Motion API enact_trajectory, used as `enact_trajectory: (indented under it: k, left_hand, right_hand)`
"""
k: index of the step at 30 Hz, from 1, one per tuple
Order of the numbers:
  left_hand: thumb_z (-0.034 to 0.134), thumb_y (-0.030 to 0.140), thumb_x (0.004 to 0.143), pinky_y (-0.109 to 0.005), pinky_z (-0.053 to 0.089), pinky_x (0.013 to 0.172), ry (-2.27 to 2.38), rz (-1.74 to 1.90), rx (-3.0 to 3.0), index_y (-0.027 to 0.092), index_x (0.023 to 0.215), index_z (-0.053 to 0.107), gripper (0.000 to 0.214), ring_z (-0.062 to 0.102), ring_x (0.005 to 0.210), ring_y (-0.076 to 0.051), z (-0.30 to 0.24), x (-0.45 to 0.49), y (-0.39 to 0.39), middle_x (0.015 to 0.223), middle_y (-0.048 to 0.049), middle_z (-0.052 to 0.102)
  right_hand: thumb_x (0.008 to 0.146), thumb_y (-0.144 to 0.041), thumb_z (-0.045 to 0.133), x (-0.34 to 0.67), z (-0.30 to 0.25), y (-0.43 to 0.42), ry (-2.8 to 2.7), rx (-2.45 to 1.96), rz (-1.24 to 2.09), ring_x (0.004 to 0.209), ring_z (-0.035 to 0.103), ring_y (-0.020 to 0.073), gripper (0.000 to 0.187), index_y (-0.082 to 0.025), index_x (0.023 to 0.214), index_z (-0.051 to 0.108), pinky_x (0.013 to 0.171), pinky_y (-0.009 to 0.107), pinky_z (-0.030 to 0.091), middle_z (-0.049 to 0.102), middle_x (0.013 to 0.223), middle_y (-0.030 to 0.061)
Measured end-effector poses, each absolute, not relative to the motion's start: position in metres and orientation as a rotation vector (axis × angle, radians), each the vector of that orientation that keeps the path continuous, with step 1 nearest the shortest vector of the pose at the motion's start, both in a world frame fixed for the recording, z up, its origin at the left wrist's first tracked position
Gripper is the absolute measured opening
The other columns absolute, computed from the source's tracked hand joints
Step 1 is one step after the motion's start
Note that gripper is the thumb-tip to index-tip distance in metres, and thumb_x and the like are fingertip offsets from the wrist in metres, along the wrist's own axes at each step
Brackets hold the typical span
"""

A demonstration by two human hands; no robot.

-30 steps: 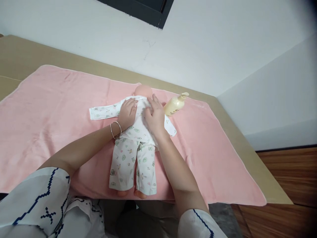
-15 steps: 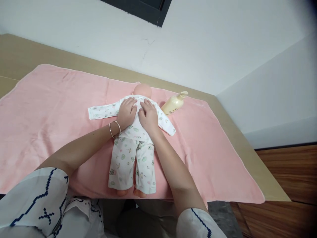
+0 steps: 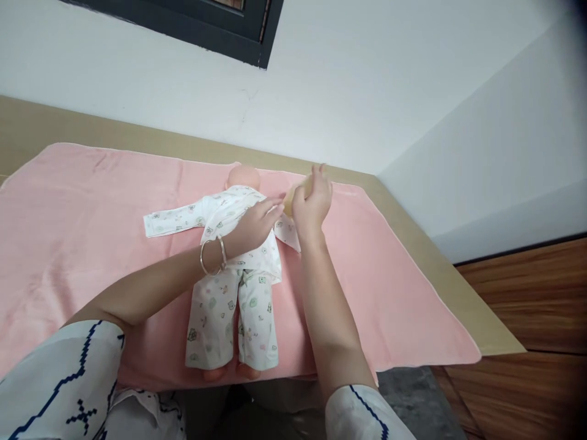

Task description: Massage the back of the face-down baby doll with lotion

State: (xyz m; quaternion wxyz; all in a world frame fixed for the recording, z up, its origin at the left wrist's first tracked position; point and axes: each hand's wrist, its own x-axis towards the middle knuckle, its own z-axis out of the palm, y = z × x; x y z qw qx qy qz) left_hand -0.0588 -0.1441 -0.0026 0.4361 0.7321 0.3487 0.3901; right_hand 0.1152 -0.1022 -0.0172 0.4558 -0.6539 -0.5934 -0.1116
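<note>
A baby doll (image 3: 243, 178) in white printed pyjamas lies on a pink blanket, its head at the far end and one sleeve stretched out to the left. My right hand (image 3: 314, 201) is closed around a pale yellow pump bottle (image 3: 289, 200) beside the doll's shoulder; it covers most of the bottle and its pump. Over the doll's upper body, my left hand (image 3: 257, 226) is open, with fingers stretched towards the bottle's side. Whether those fingertips touch the bottle I cannot tell. Two bangles (image 3: 222, 252) circle my left wrist.
The pink blanket (image 3: 389, 293) covers most of a light wooden table (image 3: 440, 269). Behind it rises a white wall with a dark window frame (image 3: 229, 36). Brown wood panelling (image 3: 527, 293) stands to the right of the table.
Both hands have left the doll's back. My right hand has moved right onto the pump bottle, and my left has shifted right towards it. The view has tilted slightly.
</note>
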Motion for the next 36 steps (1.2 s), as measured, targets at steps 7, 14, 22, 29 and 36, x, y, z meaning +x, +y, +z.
enact_trajectory:
  k: [7,14,22,29,36]
  left_hand:
    - [0.031,0.052,0.102,-0.037,0.031,0.123,0.577,0.956,0.699,0.018,0.148,0.044,0.060,0.036,0.151,-0.023,0.030,0.013,-0.074,0.159,-0.0123,0.042]
    - [0.034,0.061,0.097,-0.034,0.037,0.120,0.494,0.866,0.391,0.015,0.157,0.030,0.076,0.035,0.152,-0.023,0.039,0.035,-0.056,0.162,-0.0156,0.036]
    - [0.041,0.057,0.096,-0.041,0.043,0.116,0.427,0.848,0.259,0.019,0.157,0.030,0.073,0.040,0.149,-0.028,0.048,0.019,-0.059,0.161,-0.0151,0.038]
    - [0.041,0.056,0.096,-0.038,0.038,0.119,0.414,0.844,0.289,0.014,0.157,0.029,0.074,0.034,0.152,-0.027,0.061,0.005,-0.063,0.163,-0.0179,0.033]
    - [0.038,0.045,0.097,-0.039,0.044,0.115,0.428,0.800,0.374,0.013,0.156,0.032,0.067,0.043,0.147,-0.028,0.054,-0.051,-0.102,0.157,-0.0195,0.044]
  right_hand:
    - [0.095,-0.025,0.035,0.160,-0.010,-0.101,-1.598,-1.631,-0.033,0.156,0.021,0.0215,0.066,-0.019,0.159,0.021,0.128,0.052,0.020,0.029,0.166,0.0085]
    - [0.084,-0.011,0.037,0.157,-0.018,-0.093,-1.734,-1.734,-0.062,0.155,0.022,0.0252,0.070,-0.005,0.154,0.031,0.128,0.052,0.020,0.034,0.163,0.0177]
    - [0.084,-0.015,0.039,0.130,-0.009,-0.100,-1.737,-1.876,-0.232,0.150,0.030,0.0320,0.063,-0.003,0.147,0.042,0.124,0.056,0.024,0.041,0.157,0.0203]
    - [0.089,-0.019,0.038,0.120,-0.005,-0.095,-1.680,-2.068,-0.244,0.153,0.025,0.0311,0.065,0.000,0.151,0.033,0.125,0.056,0.020,0.034,0.162,0.0207]
    - [0.090,-0.018,0.040,0.100,0.002,-0.094,-1.665,-2.251,-0.296,0.153,0.024,0.0333,0.069,0.005,0.154,0.025,0.125,0.050,0.023,0.028,0.163,0.0256]
